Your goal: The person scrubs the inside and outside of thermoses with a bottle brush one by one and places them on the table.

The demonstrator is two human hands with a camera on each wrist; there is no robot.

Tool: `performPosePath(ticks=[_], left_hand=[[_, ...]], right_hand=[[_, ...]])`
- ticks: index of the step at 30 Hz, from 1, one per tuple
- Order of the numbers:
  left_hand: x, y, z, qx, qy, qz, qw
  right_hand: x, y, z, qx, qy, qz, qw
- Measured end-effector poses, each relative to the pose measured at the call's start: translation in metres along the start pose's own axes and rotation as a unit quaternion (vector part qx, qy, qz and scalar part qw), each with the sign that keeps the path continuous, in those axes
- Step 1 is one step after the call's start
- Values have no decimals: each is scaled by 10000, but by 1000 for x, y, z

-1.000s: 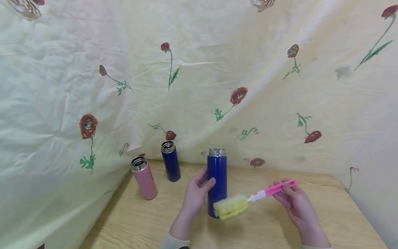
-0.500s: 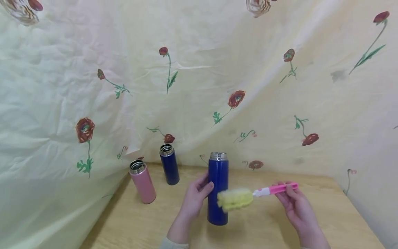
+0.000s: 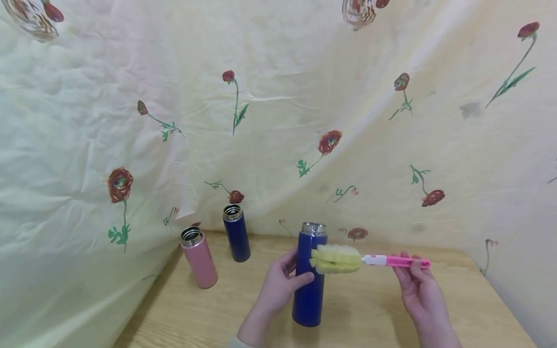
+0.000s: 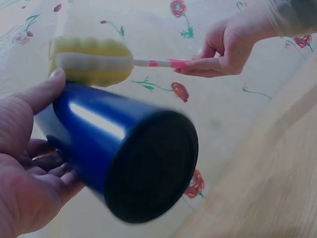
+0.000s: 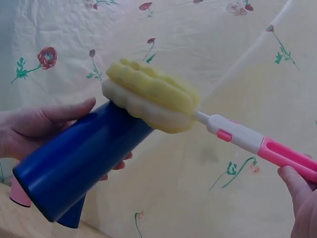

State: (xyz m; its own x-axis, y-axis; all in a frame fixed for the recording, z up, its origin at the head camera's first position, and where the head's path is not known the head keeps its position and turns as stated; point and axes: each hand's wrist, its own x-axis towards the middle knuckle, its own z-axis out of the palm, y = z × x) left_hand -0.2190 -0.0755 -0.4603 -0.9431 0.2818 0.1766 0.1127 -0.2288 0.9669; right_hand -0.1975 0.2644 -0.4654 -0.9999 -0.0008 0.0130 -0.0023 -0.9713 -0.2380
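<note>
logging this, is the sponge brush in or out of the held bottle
Out: the sponge brush shows its whole yellow-and-white head in front of the blue bottle.

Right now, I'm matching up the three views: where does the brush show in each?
Head: the brush is right of centre, below the middle, partly in front of the held bottle.
Left wrist: the brush runs across the upper part, left to just past centre.
Right wrist: the brush slants from upper centre down to the right edge.
Shared landmark: the held bottle, in all three.
</note>
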Motion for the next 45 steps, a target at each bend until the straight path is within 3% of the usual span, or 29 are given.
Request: performPosePath(ticks=[7, 14, 18, 28, 45], left_hand=[[-2, -3, 2, 28, 17, -5, 10000], [-2, -2, -1, 646, 416, 114, 9970], [-2, -1, -1, 823, 485, 247, 9951], [-1, -1, 0, 316, 357, 139, 9988], [-2, -3, 0, 323, 279, 59, 9991]], right_hand=[[-2, 2, 0, 172, -107, -120, 9997], [-1, 2, 3, 232, -120, -157, 9995], [-2, 2, 4, 423, -83, -154, 9990], [-3, -3, 7, 783, 39, -204, 9967], [-9, -3, 15, 506, 274, -521, 9970]])
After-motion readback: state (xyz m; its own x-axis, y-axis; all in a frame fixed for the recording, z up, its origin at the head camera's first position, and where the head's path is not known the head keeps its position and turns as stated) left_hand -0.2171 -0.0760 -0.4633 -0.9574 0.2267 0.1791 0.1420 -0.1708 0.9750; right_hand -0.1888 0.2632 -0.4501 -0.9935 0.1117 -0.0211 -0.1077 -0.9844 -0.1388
